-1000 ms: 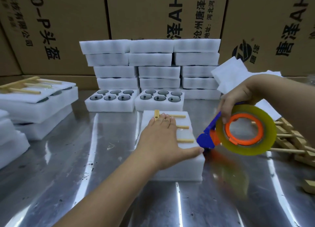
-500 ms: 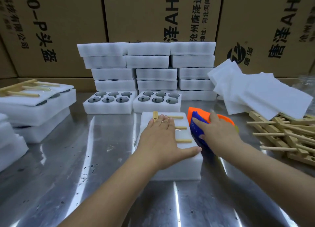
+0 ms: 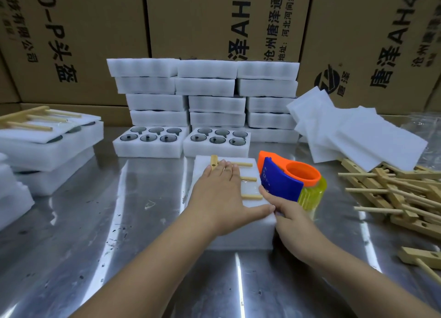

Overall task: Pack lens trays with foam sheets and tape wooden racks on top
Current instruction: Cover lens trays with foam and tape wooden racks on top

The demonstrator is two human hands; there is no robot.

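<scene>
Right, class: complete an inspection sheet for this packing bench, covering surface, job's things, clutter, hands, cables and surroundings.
Surface: steel table, shiny, small scraps.
Job's things: wooden rack on foam-covered tray; tape dispenser at its right edge; two open lens trays behind.
Clutter: loose racks, foam sheets at right.
Hands: left hand flat on the rack; right hand grips the dispenser.
Cables: nothing seen.
Surroundings: cardboard boxes, stacked foam trays.

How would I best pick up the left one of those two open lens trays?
Probably grip the tray by its short foam end walls, one hand from each side, kept level: its lenses sit uncovered in pockets on top.
</scene>
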